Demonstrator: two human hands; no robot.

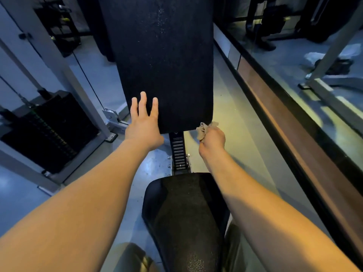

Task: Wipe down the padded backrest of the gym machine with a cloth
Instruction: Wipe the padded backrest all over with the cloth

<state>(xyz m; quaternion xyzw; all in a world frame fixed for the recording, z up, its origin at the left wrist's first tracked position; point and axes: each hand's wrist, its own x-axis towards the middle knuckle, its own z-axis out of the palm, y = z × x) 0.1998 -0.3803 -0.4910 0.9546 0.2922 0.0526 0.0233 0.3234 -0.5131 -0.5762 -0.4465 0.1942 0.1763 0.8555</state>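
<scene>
At centre frame the left grip (144, 124) lies open against the backrest (165, 55) while the right grip (213, 139) clutches the cloth (203, 131) just beside its lower right corner; I'd flatten it and sweep overlapping strokes.

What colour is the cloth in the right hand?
A pale beige-grey cloth, bunched in the right hand; the head view shows it.

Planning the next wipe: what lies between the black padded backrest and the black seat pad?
The head view shows a black ridged adjuster rail joining the black padded backrest to the black seat pad.
</scene>
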